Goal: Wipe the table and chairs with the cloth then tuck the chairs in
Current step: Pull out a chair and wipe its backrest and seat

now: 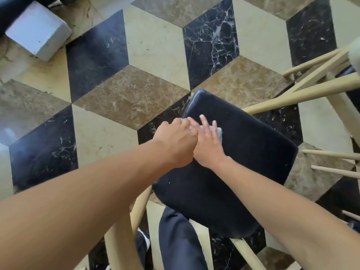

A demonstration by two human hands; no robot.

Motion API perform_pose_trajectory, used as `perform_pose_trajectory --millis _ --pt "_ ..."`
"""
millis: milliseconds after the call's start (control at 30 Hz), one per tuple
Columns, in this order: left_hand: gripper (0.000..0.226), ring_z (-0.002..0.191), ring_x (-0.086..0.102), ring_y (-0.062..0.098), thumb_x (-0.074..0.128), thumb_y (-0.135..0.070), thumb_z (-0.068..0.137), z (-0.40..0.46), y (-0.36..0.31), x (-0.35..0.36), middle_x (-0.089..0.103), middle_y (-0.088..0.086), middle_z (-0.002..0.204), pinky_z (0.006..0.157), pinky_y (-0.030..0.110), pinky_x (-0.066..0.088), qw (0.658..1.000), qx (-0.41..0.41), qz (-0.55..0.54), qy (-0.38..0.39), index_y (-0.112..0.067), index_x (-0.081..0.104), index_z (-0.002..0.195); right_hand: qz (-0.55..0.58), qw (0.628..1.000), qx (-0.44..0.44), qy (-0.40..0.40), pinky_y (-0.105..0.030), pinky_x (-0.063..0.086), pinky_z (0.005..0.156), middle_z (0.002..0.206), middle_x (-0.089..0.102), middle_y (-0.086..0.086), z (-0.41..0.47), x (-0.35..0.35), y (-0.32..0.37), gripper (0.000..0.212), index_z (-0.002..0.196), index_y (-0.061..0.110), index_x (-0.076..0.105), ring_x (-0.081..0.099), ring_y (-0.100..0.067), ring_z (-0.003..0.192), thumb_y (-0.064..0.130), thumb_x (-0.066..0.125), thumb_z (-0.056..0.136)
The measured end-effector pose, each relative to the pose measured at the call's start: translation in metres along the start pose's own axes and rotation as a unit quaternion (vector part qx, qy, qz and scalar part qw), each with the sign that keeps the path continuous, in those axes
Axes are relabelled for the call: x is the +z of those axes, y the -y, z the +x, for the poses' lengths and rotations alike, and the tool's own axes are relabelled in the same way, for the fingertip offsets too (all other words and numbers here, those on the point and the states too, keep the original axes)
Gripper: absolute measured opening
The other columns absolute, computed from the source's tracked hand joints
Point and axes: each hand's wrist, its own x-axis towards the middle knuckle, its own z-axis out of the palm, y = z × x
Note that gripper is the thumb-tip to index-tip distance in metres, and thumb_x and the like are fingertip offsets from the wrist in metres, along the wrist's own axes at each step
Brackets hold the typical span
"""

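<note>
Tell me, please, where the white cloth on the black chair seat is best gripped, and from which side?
Probably the cloth's free right edge, the only part showing; the right hand lies flat on the rest. Come from the right, over open black seat. It lies flat and thin, so pinch that edge from above. The left hand crowds the left side, fingers curled at the cloth's edge.

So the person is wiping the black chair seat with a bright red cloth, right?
Not quite. The cloth is white, not red. The head view shows it under the right hand, lying on the black chair seat, with the left hand alongside.
</note>
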Motion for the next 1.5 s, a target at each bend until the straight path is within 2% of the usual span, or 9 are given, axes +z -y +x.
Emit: perform_pose_trajectory --millis 267,367,467,633,967,1067,1167,1300,1500 --pt "0.037 0.12 0.044 0.029 0.051 -0.029 0.091 0.029 0.003 0.031 0.044 0.01 0.128 0.083 0.044 0.044 0.992 -0.016 0.02 0.126 -0.014 0.047 0.124 0.078 0.983 0.149 -0.077 -0.067 0.006 0.118 0.164 0.023 -0.001 0.068 -0.011 -0.046 0.044 0.141 0.045 0.038 0.009 -0.035 0.153 0.059 0.037 0.1" --pt "0.063 0.144 0.023 0.028 0.051 -0.026 0.091 0.039 -0.001 0.047 0.017 0.014 0.159 0.1 0.047 0.044 0.987 -0.011 0.029 0.157 -0.014 0.029 0.149 0.103 0.967 0.209 -0.105 -0.069 0.012 0.115 0.158 0.033 -0.003 0.093 -0.019 -0.036 0.045 0.141 0.044 0.038 0.021 -0.037 0.148 0.061 0.037 0.1" --pt "0.079 0.152 0.0 0.021 0.048 -0.022 0.093 0.045 -0.003 0.058 -0.011 0.007 0.166 0.111 0.048 0.038 0.984 -0.006 0.026 0.178 -0.019 0.004 0.158 0.12 0.961 0.228 -0.106 -0.064 0.022 0.112 0.143 0.047 -0.007 0.114 -0.034 -0.041 0.046 0.141 0.042 0.041 0.044 -0.037 0.131 0.062 0.036 0.1" --pt "0.077 0.153 0.001 0.018 0.048 -0.022 0.093 0.053 -0.007 0.066 -0.011 0.007 0.166 0.109 0.044 0.039 0.981 -0.02 0.04 0.188 -0.019 0.008 0.158 0.184 0.928 0.288 -0.15 -0.052 0.031 0.109 0.132 0.056 -0.008 0.102 -0.035 -0.076 0.046 0.139 0.036 0.044 0.054 -0.032 0.12 0.06 0.036 0.101" --pt "0.067 0.151 0.013 0.027 0.041 -0.037 0.094 0.071 -0.015 0.073 -0.004 0.015 0.165 0.107 0.048 0.039 0.977 -0.036 0.032 0.209 -0.019 0.02 0.155 0.184 0.814 0.528 -0.159 -0.057 0.024 0.114 0.138 0.052 -0.018 -0.028 0.009 -0.195 0.058 0.135 0.014 0.048 0.043 -0.038 0.131 0.056 0.028 0.101" --pt "0.069 0.151 0.013 0.028 0.04 -0.033 0.094 0.071 -0.014 0.075 -0.005 0.016 0.165 0.108 0.046 0.039 0.974 -0.028 0.039 0.219 -0.019 0.015 0.157 0.18 0.816 0.515 -0.188 -0.052 0.021 0.116 0.14 0.052 -0.017 -0.01 0.007 -0.17 0.055 0.136 0.012 0.049 0.038 -0.035 0.136 0.051 0.029 0.103" --pt "0.072 0.15 0.017 0.027 0.037 -0.031 0.093 0.073 -0.007 0.073 -0.007 0.012 0.166 0.109 0.046 0.038 0.97 -0.015 0.034 0.238 -0.023 0.009 0.158 0.2 0.86 0.423 -0.204 -0.047 0.019 0.119 0.142 0.052 -0.016 0.026 -0.001 -0.118 0.048 0.136 0.015 0.05 0.037 -0.034 0.137 0.048 0.033 0.104" --pt "0.071 0.147 0.027 0.029 0.038 -0.036 0.094 0.076 -0.001 0.073 -0.007 0.009 0.166 0.11 0.045 0.038 0.969 -0.009 0.044 0.244 -0.029 0.009 0.158 0.209 0.915 0.299 -0.172 -0.051 0.007 0.124 0.161 0.028 -0.017 0.063 -0.007 -0.044 0.055 0.153 0.025 0.033 0.015 -0.039 0.151 0.05 0.034 0.104" --pt "0.072 0.144 0.033 0.029 0.038 -0.041 0.093 0.084 -0.003 0.075 0.0 0.012 0.165 0.108 0.041 0.04 0.961 0.001 0.091 0.26 -0.027 0.011 0.158 0.133 0.964 0.191 -0.124 -0.051 -0.002 0.124 0.168 0.011 -0.009 0.039 0.001 -0.078 0.059 0.157 0.035 0.021 0.001 -0.037 0.154 0.054 0.034 0.103"
